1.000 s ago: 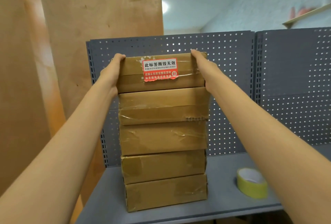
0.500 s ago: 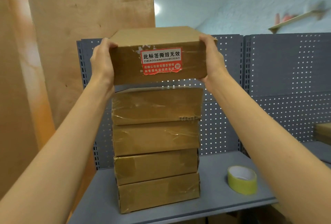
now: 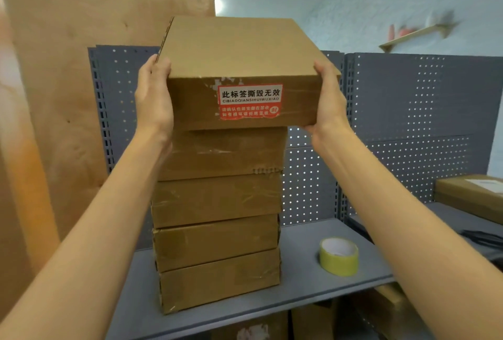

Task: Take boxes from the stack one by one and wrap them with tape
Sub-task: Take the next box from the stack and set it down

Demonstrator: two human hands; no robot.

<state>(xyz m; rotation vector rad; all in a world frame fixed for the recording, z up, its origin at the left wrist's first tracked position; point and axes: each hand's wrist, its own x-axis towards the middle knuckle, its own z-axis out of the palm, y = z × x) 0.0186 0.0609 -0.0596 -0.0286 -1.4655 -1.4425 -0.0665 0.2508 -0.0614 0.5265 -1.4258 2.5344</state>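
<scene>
both hands, left (image 3: 153,100) and right (image 3: 330,100), grip the top box (image 3: 239,51) by its sides above the stack (image 3: 217,217).

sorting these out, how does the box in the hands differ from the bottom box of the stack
The held box is gripped by the left hand and right hand above the stack; the bottom box rests on the shelf. The held box bears a red label; the bottom box's front shows none. Both are flat brown cardboard.
</scene>
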